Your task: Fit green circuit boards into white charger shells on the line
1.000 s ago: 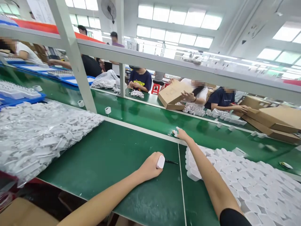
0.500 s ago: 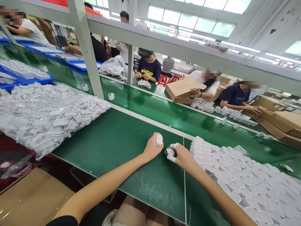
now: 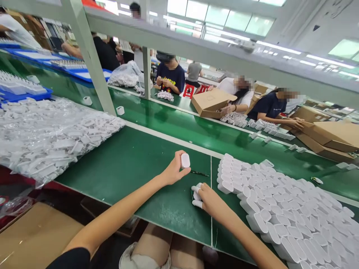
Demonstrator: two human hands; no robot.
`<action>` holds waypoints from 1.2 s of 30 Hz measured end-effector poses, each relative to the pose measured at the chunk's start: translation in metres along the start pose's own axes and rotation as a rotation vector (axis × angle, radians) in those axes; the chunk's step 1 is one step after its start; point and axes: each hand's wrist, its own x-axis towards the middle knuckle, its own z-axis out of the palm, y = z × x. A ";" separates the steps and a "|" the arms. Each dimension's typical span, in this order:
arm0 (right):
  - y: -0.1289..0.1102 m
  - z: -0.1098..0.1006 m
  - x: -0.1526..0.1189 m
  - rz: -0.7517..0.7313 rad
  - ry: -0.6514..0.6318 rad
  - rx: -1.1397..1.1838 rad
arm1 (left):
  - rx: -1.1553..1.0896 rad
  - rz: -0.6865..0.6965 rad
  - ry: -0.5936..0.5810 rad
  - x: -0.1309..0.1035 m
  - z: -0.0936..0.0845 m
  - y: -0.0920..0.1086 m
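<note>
My left hand (image 3: 173,171) is wrapped round a small white plastic housing (image 3: 185,160), its rounded-square end face turned towards me. Lower and to the right, my right hand (image 3: 206,197) wears white finger cots. Its fingers pinch a small part with a dark green edge (image 3: 192,195), apparently a circuit board; the fingers hide most of it. A thin dark strip (image 3: 200,173) lies on the green worktop (image 3: 146,168) between the left hand and the white dividing line; its kind cannot be made out.
Rows of white housings (image 3: 280,209) stand at the right. Bagged white plastic parts (image 3: 70,130) are heaped at the left. Beyond runs a green conveyor belt (image 3: 168,121) with a housing (image 3: 120,110) on it. A grey post (image 3: 92,63) rises at the left. Co-workers sit across the belt.
My right hand has moved lower and its fingers now cover more of the part. The dark strip has come into sight on the worktop. The left hand still holds the housing, its face turned more forward.
</note>
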 end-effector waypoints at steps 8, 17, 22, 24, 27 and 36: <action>-0.034 -0.087 0.000 -0.252 0.522 0.471 | 0.104 0.492 -0.119 0.014 -0.031 0.078; -0.077 -0.115 0.007 -0.578 1.094 0.426 | 0.105 0.781 -0.077 0.040 -0.026 0.116; -0.076 -0.112 0.012 -0.639 1.079 0.315 | 0.026 0.806 -0.083 0.033 -0.020 0.111; -0.078 -0.112 0.014 -0.638 1.079 0.308 | -0.014 0.810 -0.058 0.031 -0.020 0.111; -0.082 -0.111 0.016 -0.624 1.113 0.297 | -0.020 0.823 -0.030 0.028 -0.022 0.112; -0.088 -0.112 0.015 -0.617 1.146 0.216 | 0.006 0.850 -0.016 0.025 -0.022 0.120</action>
